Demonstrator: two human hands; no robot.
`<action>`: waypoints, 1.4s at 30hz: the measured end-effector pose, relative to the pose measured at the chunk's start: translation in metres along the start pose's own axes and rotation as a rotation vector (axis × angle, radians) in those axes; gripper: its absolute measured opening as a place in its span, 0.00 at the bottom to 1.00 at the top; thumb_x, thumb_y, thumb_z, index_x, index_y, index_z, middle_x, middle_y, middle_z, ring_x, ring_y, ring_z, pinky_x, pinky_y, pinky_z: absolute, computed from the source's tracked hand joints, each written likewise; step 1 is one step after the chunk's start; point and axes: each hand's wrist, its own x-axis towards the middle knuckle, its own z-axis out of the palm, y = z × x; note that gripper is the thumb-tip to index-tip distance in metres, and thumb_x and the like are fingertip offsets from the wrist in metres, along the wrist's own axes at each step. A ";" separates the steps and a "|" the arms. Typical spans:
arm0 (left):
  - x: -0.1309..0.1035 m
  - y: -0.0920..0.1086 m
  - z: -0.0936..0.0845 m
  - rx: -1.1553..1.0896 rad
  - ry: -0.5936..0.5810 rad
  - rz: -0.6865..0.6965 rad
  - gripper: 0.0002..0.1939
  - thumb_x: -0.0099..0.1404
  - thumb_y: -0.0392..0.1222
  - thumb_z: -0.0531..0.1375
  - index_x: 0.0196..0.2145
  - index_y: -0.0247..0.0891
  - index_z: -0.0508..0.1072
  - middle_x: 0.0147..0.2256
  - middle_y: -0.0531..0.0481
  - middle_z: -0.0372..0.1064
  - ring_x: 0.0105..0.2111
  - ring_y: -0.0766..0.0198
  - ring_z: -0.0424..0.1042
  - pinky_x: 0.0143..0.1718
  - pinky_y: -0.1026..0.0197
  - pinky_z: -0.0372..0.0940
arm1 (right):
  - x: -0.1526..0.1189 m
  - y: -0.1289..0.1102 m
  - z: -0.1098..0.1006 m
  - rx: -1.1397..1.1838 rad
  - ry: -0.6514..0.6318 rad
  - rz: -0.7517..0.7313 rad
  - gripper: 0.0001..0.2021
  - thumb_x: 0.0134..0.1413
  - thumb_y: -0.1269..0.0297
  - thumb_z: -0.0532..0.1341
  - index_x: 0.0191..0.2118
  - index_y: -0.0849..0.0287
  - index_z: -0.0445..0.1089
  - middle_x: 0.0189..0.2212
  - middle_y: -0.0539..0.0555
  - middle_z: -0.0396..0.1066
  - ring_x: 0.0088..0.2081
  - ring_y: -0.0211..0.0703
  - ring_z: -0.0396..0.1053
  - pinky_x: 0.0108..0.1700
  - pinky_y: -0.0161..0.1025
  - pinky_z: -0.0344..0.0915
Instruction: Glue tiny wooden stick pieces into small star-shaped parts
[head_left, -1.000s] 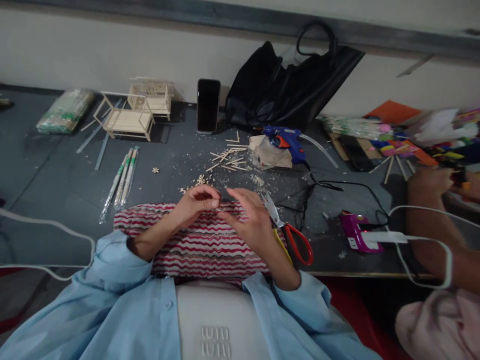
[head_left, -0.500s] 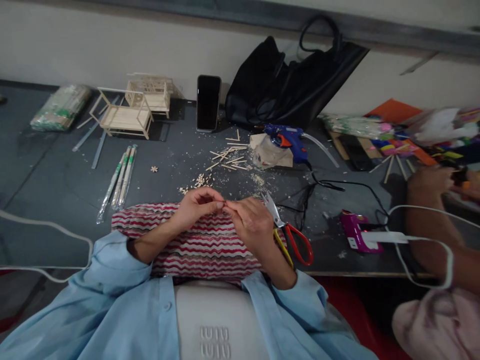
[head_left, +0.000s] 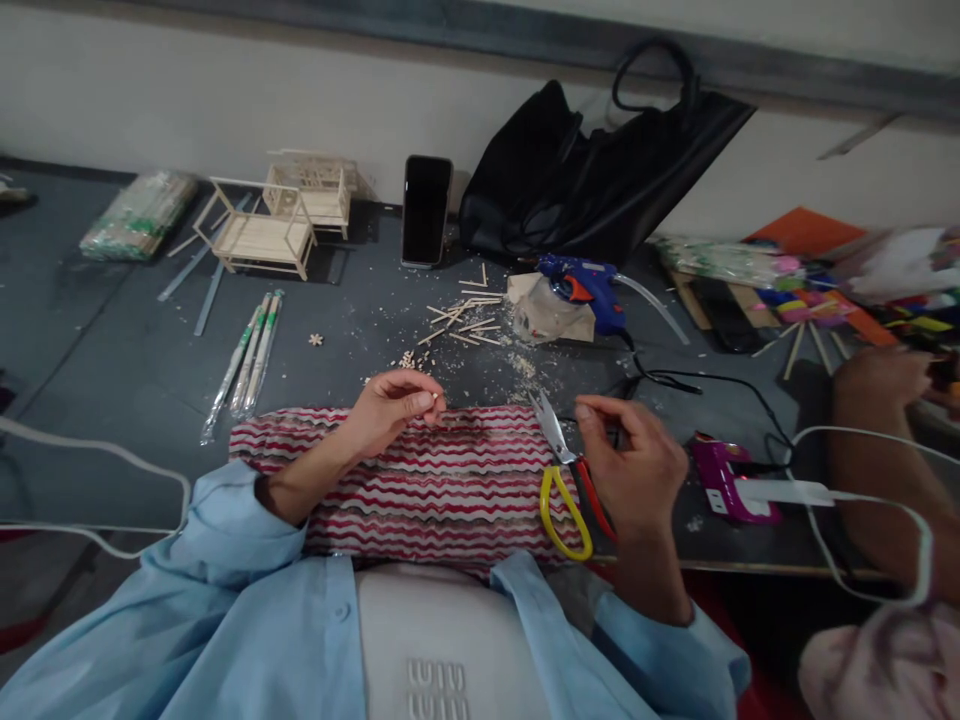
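Note:
My left hand is closed in a pinch above the striped cloth, with a tiny pale wooden piece between thumb and forefinger. To the right, my right hand hovers beside the scissors, its thumb and forefinger tips brought together; anything between them is too small to make out. The scissors, with one yellow and one red handle, lie partly on the cloth. Beyond my left hand is a small heap of cut wooden bits. Thin wooden sticks are scattered farther back.
A blue glue gun rests behind the sticks. Miniature wooden furniture, an upright phone and a black bag stand near the wall. Wrapped stick bundles lie left. Cables surround a purple power adapter; a co-worker's arm is at right.
My hands were together over the cloth. My right hand has moved away to the right, past the scissors, while the left stays nearly in place. The view has shifted slightly.

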 end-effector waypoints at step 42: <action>-0.001 0.005 -0.005 0.058 -0.057 0.093 0.11 0.54 0.45 0.72 0.31 0.36 0.79 0.23 0.51 0.71 0.25 0.68 0.68 0.29 0.64 0.63 | -0.026 -0.015 -0.016 0.305 0.080 0.207 0.18 0.56 0.62 0.64 0.52 0.57 0.71 0.28 0.48 0.68 0.26 0.38 0.69 0.29 0.37 0.69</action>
